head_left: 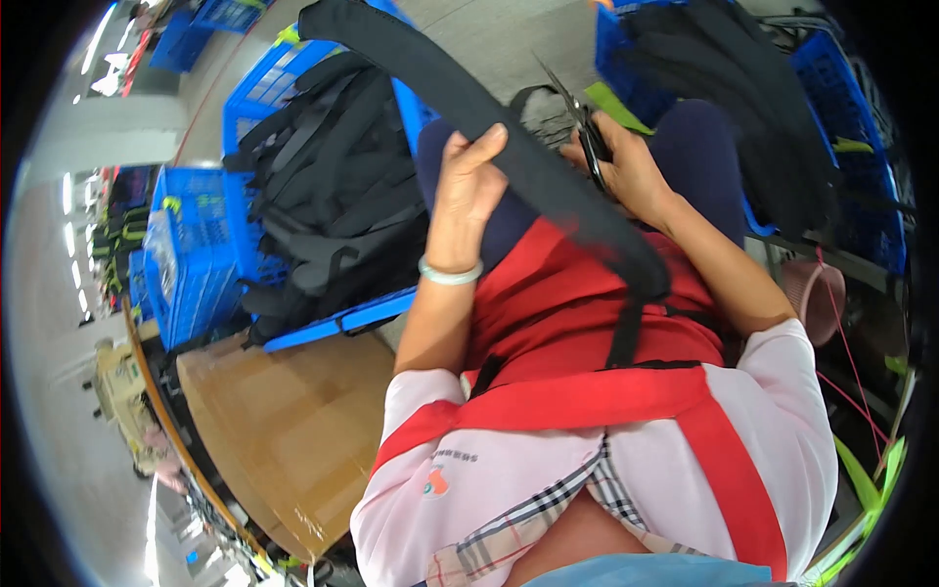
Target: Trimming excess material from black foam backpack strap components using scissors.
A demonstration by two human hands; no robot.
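Note:
A long black padded strap [533, 166] stretches across my lap, its far end up and to the left and its near end over my red apron [528, 323]. My left hand [469, 181] grips it near the middle, thumb on the edge and the other fingers partly hidden. The near end looks blurred, with a thin webbing tail hanging from it. In my right hand [631, 166] is a pair of scissors [591, 142], the blades pointing away from me. They sit just right of the strap; I cannot tell whether the blades touch it.
On the left, a blue crate [235, 122] is heaped with black straps [333, 186]. A cardboard box [293, 421] stands nearer me. At the right are another blue crate [851, 127] with black pieces [729, 88] over it, and a pink bin [814, 298].

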